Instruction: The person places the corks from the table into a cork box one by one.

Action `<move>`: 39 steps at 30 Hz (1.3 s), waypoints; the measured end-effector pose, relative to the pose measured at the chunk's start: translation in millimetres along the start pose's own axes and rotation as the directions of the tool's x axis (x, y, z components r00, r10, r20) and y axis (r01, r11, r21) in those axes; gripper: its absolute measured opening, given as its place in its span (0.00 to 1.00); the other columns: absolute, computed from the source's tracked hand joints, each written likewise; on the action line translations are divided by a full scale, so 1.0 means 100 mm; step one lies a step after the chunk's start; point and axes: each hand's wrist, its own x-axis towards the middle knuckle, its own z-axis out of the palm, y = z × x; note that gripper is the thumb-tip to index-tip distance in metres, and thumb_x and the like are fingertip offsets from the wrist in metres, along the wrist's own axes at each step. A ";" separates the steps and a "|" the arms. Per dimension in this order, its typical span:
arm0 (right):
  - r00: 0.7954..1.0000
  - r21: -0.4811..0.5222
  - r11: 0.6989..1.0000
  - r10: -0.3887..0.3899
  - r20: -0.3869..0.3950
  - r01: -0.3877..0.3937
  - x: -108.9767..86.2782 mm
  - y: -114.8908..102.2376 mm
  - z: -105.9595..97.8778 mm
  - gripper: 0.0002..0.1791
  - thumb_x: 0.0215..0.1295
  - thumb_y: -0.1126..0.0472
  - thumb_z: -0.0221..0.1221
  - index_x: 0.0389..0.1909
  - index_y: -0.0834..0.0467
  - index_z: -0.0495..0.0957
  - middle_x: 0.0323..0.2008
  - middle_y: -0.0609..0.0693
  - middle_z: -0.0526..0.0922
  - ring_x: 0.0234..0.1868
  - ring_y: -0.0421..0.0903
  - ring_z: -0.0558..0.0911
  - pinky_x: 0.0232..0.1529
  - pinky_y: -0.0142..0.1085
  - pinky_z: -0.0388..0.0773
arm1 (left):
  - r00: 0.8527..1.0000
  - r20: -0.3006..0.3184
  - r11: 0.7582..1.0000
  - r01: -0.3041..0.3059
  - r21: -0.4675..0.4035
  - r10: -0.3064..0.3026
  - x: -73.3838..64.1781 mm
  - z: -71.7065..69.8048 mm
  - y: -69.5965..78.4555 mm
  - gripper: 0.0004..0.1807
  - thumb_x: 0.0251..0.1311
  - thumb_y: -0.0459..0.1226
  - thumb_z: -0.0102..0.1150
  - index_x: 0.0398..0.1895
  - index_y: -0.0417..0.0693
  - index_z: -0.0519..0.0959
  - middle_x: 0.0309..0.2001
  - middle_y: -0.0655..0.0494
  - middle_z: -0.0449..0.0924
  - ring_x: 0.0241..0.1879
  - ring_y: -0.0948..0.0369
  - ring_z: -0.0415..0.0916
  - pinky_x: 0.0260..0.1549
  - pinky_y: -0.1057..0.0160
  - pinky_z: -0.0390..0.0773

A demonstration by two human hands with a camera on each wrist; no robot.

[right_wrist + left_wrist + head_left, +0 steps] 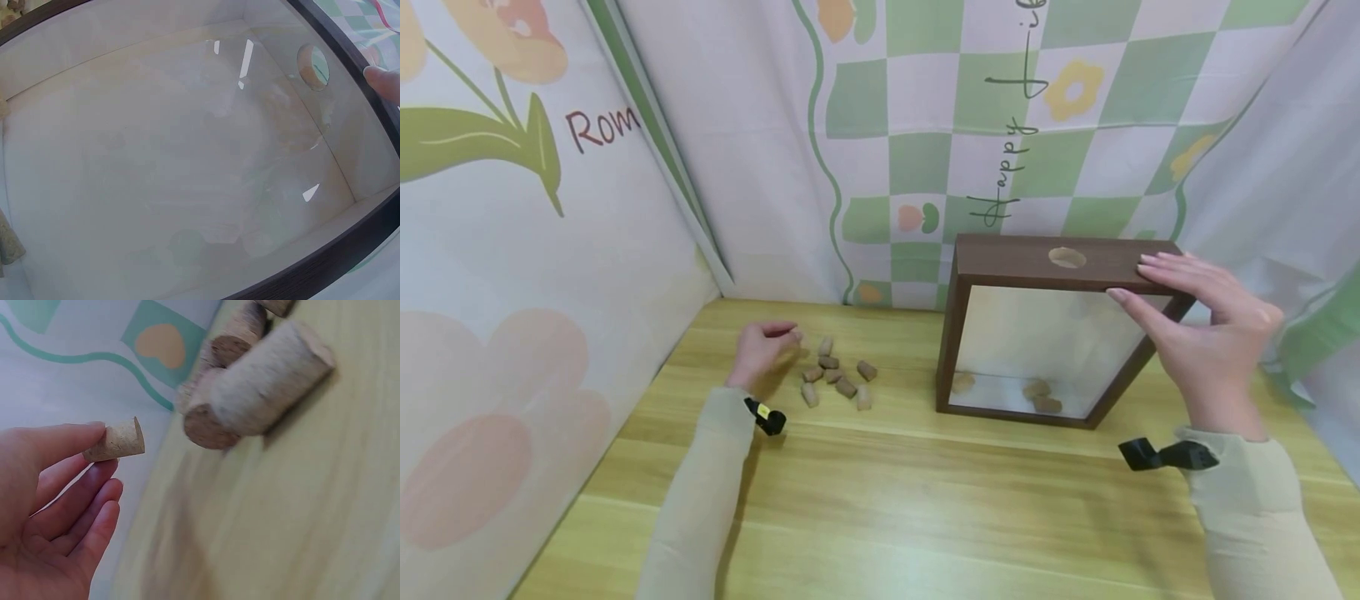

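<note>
Between thumb and fingertips my left hand pinches a cork, lifted above the table at the left. Just right of that hand lies a loose group of several corks; in the left wrist view a pale cork leans on others. A dark brown wooden box frame with a clear front stands upright at the right. Its top has a round hole. My right hand rests on the box's top right corner, thumb on the front edge, fingers on top. A few corks lie inside at the bottom.
The wood-grain table runs up to a hanging green-and-white checked cloth behind. A white printed panel borders the left side. Each wrist wears a small black camera, the right camera being close to the box.
</note>
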 end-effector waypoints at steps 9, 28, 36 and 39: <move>1.000 -0.029 1.000 -0.004 -0.001 0.004 0.00 0.01 0.00 0.19 0.50 0.60 0.80 0.41 0.65 0.89 0.44 0.60 0.88 0.54 0.40 0.84 0.60 0.32 0.72 | 0.997 -0.017 0.996 -0.072 0.043 0.073 0.01 -0.04 0.16 0.20 0.65 0.40 0.70 0.56 0.38 0.84 0.52 0.45 0.85 0.53 0.50 0.81 0.56 0.53 0.77; 1.000 -0.018 1.000 0.001 -0.001 -0.001 -0.01 0.03 0.00 0.19 0.50 0.60 0.80 0.41 0.65 0.89 0.44 0.59 0.88 0.53 0.40 0.83 0.59 0.31 0.72 | 0.964 0.006 0.964 -0.266 0.018 0.266 -0.07 0.09 0.64 0.16 0.62 0.39 0.72 0.51 0.41 0.86 0.47 0.49 0.87 0.46 0.55 0.84 0.49 0.56 0.82; 1.000 -0.006 1.000 -0.003 -0.006 0.003 -0.01 0.04 0.00 0.19 0.49 0.60 0.80 0.41 0.66 0.89 0.43 0.59 0.88 0.53 0.39 0.84 0.61 0.33 0.73 | 0.944 0.028 0.944 -0.330 0.004 0.329 -0.13 0.15 0.89 0.16 0.63 0.41 0.72 0.51 0.45 0.86 0.46 0.52 0.87 0.45 0.57 0.83 0.49 0.57 0.81; 1.000 0.001 1.000 -0.003 -0.014 0.003 -0.01 0.03 0.00 0.19 0.49 0.60 0.80 0.40 0.66 0.89 0.43 0.59 0.88 0.52 0.40 0.84 0.60 0.32 0.73 | 0.937 0.028 0.937 -0.348 -0.027 0.348 -0.16 0.19 1.00 0.16 0.63 0.41 0.72 0.51 0.44 0.86 0.46 0.52 0.87 0.45 0.56 0.84 0.49 0.58 0.81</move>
